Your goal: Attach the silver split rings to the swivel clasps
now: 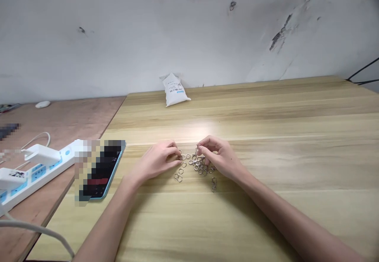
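On a wooden table (266, 175), metal clasps and split rings (197, 165) between the curled left hand (155, 161) and right hand (219, 155), grip unclear

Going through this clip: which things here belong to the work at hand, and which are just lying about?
Work at hand: left hand, right hand, metal split rings, metal lobster clasps.

Lying about: white packet, phone in a blue case, white power strip, white mouse.
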Demonstrator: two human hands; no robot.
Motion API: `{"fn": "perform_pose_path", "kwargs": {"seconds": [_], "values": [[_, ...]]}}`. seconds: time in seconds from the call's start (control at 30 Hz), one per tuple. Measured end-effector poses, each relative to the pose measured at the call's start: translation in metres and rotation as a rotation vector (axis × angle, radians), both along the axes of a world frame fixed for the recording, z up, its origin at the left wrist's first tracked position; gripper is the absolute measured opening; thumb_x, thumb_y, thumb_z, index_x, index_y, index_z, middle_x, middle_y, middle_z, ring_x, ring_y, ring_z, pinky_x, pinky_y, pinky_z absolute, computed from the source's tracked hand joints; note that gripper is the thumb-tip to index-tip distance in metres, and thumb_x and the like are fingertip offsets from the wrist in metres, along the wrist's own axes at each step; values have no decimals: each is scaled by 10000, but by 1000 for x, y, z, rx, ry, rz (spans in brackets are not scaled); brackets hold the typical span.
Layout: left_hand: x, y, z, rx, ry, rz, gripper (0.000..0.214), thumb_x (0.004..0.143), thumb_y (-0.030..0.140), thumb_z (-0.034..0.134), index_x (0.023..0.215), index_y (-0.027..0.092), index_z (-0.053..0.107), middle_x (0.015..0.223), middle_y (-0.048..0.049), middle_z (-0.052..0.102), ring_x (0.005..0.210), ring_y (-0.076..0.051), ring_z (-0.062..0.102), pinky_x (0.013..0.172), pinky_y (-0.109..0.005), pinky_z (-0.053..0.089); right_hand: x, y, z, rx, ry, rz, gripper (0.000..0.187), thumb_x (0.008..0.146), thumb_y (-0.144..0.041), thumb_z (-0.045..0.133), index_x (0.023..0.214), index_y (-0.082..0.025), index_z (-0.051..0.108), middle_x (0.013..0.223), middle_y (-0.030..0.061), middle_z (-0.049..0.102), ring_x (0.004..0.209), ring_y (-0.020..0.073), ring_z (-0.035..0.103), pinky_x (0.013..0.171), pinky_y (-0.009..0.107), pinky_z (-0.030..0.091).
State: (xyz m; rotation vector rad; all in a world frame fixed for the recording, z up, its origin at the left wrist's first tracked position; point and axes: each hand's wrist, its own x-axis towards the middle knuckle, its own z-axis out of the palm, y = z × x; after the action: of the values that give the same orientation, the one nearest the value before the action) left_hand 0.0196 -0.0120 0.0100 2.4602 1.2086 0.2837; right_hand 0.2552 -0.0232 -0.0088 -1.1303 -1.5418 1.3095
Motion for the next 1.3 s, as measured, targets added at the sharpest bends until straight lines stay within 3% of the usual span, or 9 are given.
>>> {"fn": "perform_pose_path", "kwargs": {"seconds": [0.17, 0.33, 0.53, 0.6, 0.73, 0.87, 1.0, 1.17, 1.3], "values": [[3, 1, -4, 23, -3, -7, 132, 910, 248, 586, 860, 208, 701, 886, -37, 657, 824, -177, 610, 712, -301, 458, 1, 0, -3, -2, -13, 23, 190, 879, -372, 583, 873, -183, 594, 777, 22, 663, 527, 100, 562, 510, 250, 455], [7, -3, 3, -55, -243, -17, 111, 904, 257, 614, 890, 205, 711, 879, -32, 696, 816, -161, 631, 731, -297, 485, 1, 0, -1, 24, -33, 38, 193, 867, -379, 591, 832, -189, 595, 684, -7, 582, 582, 113, 540, 520, 244, 417], [17, -9, 8, -79, -472, -49, 97, 886, 241, 644, 914, 205, 729, 828, -27, 734, 759, -146, 651, 699, -289, 504, -1, 2, 2, -129, 208, 136, 194, 812, -349, 634, 806, -203, 506, 829, 37, 688, 604, 105, 552, 606, 268, 454], [19, -10, 8, -90, -509, -46, 93, 880, 232, 654, 919, 201, 733, 829, -30, 740, 764, -147, 656, 702, -291, 512, -1, 2, 1, -169, 262, 135, 168, 806, -293, 619, 825, -213, 472, 774, 21, 687, 561, 98, 524, 584, 260, 435], [20, -12, 10, -113, -559, -24, 93, 867, 246, 673, 907, 191, 737, 835, -46, 746, 788, -163, 671, 719, -307, 535, 0, -1, 0, -230, 233, 191, 60, 815, -216, 505, 874, -221, 509, 586, -71, 490, 482, 86, 361, 504, 229, 350], [22, -13, 12, -121, -576, -28, 79, 854, 252, 691, 871, 190, 737, 830, -49, 748, 770, -165, 671, 706, -310, 532, 0, -6, 2, -260, 80, 250, 213, 895, -309, 445, 821, -201, 613, 566, -68, 306, 496, 91, 259, 467, 216, 245], [22, -12, 11, -135, -595, -37, 50, 833, 230, 716, 858, 192, 736, 829, -44, 749, 760, -161, 666, 704, -307, 524, -1, -8, 8, -165, -31, 294, 354, 915, -485, 521, 855, -180, 690, 591, -44, 375, 531, 94, 287, 477, 235, 215], [21, -13, 11, -161, -639, -37, 58, 833, 210, 718, 882, 202, 748, 838, -36, 746, 775, -154, 668, 721, -297, 527, 1, -6, 11, -160, -40, 356, 329, 920, -484, 548, 1059, -225, 695, 555, -64, 339, 501, 92, 249, 467, 241, 174], [20, -13, 11, -152, -634, -16, 77, 833, 232, 721, 897, 209, 758, 845, -42, 721, 770, -151, 658, 698, -289, 522, 3, -5, 6, -178, 29, 373, 349, 895, -530, 574, 947, -210, 702, 543, -72, 291, 497, 87, 220, 464, 241, 149]]}}
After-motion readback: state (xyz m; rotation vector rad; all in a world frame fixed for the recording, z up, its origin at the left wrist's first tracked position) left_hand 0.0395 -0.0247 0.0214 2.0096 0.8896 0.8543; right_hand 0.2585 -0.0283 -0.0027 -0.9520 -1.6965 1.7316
